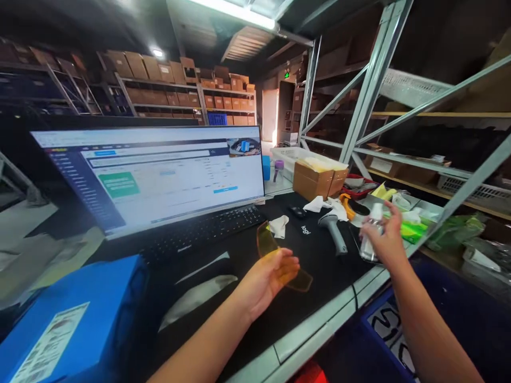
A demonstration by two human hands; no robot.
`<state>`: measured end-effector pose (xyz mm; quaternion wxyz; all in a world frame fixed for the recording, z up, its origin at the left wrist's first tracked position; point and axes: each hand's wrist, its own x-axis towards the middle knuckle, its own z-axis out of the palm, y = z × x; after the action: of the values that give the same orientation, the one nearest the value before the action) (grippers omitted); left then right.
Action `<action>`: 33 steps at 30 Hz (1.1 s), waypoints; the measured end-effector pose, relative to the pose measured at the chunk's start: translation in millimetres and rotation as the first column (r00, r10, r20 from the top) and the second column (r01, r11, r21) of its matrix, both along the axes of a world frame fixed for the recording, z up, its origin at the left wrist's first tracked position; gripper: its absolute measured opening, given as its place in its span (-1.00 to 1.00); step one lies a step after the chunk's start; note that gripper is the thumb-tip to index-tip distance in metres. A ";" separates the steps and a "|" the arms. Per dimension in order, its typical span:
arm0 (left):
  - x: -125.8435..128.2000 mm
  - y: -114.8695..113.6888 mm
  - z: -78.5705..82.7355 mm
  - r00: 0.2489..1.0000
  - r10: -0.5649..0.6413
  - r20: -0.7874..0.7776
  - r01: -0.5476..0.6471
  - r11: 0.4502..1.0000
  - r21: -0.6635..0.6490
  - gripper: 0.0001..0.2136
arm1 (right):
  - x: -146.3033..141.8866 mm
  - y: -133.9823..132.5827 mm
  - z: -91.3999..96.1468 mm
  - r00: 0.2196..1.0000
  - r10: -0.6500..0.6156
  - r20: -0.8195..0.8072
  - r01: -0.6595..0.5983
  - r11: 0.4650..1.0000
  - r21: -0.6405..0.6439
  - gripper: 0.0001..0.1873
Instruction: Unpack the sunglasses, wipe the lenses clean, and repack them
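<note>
My left hand (271,282) is closed on a curved, see-through yellow lens (265,240), whose ends stick out above and below my fingers. Over on the right, my right hand (388,239) grips a small clear spray bottle (368,248) with a white top, close to the desk's right edge. Between the hands lies a grey handheld barcode scanner (334,235) on the black desk mat. A crumpled white tissue (279,226) rests just behind the yellow lens. Left of my left forearm is a pale curved sheet (197,299), with a thinner pale strip (204,267) behind it.
A monitor (167,181) and black keyboard (199,231) stand at the back. The blue box (107,292) with a label sits front left. Cardboard boxes (313,180), more tissues (319,205) and an orange-yellow object (346,206) are at right, beside the metal rack post (371,80).
</note>
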<state>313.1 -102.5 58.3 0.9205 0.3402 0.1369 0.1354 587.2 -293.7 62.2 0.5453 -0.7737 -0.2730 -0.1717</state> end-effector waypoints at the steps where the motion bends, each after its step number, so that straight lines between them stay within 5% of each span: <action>1: 2.3 0.3 -2.8 1.000 -0.013 0.023 0.013 1.000 0.002 -0.73 | -28.4 1.5 -1.6 0.978 0.207 -0.010 -0.207 0.972 -0.109 -0.11; 3: 5.3 1.9 -7.9 0.997 -0.049 0.051 0.049 0.999 0.015 -0.65 | -81.6 5.4 -2.5 0.873 0.487 -0.021 -0.469 0.827 -0.311 -0.20; 5: 7.4 4.6 -12.8 0.997 -0.065 0.052 0.062 0.997 0.054 -0.60 | -120.4 11.2 -0.4 0.795 0.605 -0.055 -0.577 0.724 -0.379 -0.22; 10: 13.9 11.2 -25.9 0.995 0.077 0.056 -0.086 0.980 0.181 -0.58 | -153.3 27.0 3.9 0.724 0.685 -0.074 -0.647 0.638 -0.418 -0.13; 14: 16.8 12.3 -33.1 0.986 0.152 0.066 -0.163 0.967 0.197 -0.59 | -161.4 38.5 -5.7 0.705 0.689 -0.168 -0.691 0.615 -0.380 -0.13; 21: 12.8 11.3 -29.9 0.985 0.161 0.067 -0.172 0.965 0.197 -0.56 | -171.4 43.4 -22.1 0.601 0.736 -0.312 -0.789 0.609 -0.082 -0.15; 33: 9.3 10.9 -29.2 0.995 0.094 0.019 -0.096 0.975 0.198 -0.53 | -186.2 35.9 -17.1 0.795 0.597 -0.106 -0.578 0.695 -0.428 -0.26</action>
<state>322.4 -91.6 29.2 0.8750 0.4229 0.1341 0.1937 401.0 -257.8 45.1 0.3766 -0.7442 -0.5481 0.0617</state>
